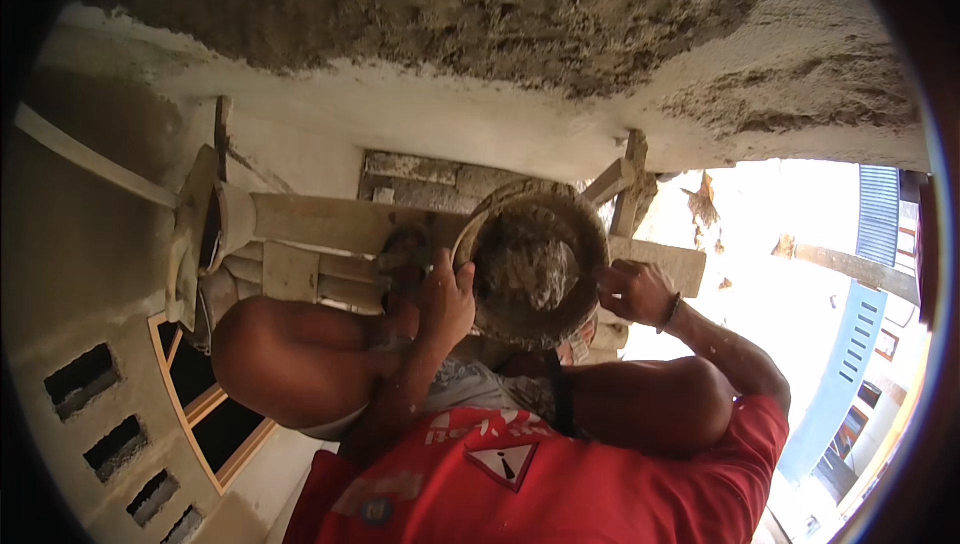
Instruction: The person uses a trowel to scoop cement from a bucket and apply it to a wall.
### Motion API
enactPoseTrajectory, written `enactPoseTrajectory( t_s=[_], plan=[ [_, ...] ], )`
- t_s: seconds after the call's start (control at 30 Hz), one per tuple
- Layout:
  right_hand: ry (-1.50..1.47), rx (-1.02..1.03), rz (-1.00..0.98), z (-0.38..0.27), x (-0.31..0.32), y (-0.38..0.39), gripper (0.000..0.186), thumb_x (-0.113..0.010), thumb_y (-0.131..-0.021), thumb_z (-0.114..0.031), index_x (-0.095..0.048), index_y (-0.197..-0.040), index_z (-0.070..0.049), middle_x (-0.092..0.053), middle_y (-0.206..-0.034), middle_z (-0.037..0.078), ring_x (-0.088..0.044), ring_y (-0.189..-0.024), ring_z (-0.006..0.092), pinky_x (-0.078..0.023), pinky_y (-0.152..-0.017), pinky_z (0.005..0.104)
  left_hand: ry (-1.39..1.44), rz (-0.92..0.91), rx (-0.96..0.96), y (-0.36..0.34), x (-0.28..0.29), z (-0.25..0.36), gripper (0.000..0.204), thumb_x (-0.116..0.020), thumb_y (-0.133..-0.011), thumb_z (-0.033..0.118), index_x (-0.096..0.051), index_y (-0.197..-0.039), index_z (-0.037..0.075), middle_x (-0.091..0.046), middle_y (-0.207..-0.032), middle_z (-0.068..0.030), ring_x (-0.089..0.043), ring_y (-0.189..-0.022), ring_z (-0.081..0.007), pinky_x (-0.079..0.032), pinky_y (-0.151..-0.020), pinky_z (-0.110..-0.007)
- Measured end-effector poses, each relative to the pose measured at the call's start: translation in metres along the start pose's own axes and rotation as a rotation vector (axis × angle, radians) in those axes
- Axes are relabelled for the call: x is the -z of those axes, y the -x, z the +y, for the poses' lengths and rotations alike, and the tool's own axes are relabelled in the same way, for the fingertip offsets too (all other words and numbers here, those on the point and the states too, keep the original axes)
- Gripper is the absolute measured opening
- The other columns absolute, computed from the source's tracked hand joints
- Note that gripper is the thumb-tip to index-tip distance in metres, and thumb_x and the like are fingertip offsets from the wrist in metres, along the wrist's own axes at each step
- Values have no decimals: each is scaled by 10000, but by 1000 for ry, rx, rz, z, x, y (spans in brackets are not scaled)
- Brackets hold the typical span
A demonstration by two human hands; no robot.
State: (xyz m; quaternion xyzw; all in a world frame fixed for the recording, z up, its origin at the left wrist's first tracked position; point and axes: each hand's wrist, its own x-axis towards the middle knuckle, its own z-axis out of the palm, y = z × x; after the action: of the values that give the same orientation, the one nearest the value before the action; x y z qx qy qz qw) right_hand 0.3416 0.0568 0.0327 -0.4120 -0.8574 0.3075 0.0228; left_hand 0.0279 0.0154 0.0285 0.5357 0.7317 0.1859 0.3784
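Between my knees is a round, mud-caked bucket (592,229), tilted so that its mouth faces up toward me. A lump of grey wet mortar (522,269) lies inside it. My left hand (447,302) grips the bucket's left side, the thumb up along the rim and the other fingers mostly hidden behind. At the opposite side, my right hand (637,291) is closed at the rim with its fingers curled. A dark band circles my right wrist. What supports the bucket's base is hidden.
Rough wet mortar (430,4) covers part of the pale wall ahead. Below me run scaffold planks (320,224), with wooden posts (632,184) at the right. Another bucket-like container (228,219) stands at the left. A wall with rectangular holes (118,444) and a wooden-framed window (205,404) lies lower left.
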Motion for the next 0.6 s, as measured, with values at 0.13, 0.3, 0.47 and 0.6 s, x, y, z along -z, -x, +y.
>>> enactPoseTrajectory(
  t_s=[0.13,0.3,0.47,0.6],
  plan=[
    [129,-38,10,8,-10,-4,226,-637,-832,-287,-619,-991,-127,-643,-800,122,-658,-700,313,-541,-591,425,46,-56,64,0,3,7,385,-496,-975,276,-459,-1170,-55,-587,-987,-335,-550,-958,-514,-429,-775,-536],
    [79,-105,-45,0,19,-4,232,-603,-853,-282,-640,-1022,-128,-651,-816,139,-653,-711,340,-539,-638,453,-84,-27,97,1,12,18,420,-504,-950,352,-491,-1160,-11,-600,-1048,-277,-567,-978,-475,-439,-803,-530],
    [39,-97,59,-5,64,-13,195,-598,-834,-198,-639,-1006,-115,-650,-793,120,-651,-700,325,-541,-639,454,-109,23,86,3,6,5,477,-464,-959,410,-497,-1237,23,-594,-1139,-240,-559,-1068,-435,-437,-881,-511],
    [-27,-96,164,-37,134,-19,160,-622,-801,-114,-598,-957,-84,-639,-786,117,-648,-708,328,-537,-609,436,-73,-53,105,3,14,22,502,-467,-968,382,-465,-1274,-17,-568,-1180,-272,-528,-1116,-451,-418,-928,-494]
  ],
)
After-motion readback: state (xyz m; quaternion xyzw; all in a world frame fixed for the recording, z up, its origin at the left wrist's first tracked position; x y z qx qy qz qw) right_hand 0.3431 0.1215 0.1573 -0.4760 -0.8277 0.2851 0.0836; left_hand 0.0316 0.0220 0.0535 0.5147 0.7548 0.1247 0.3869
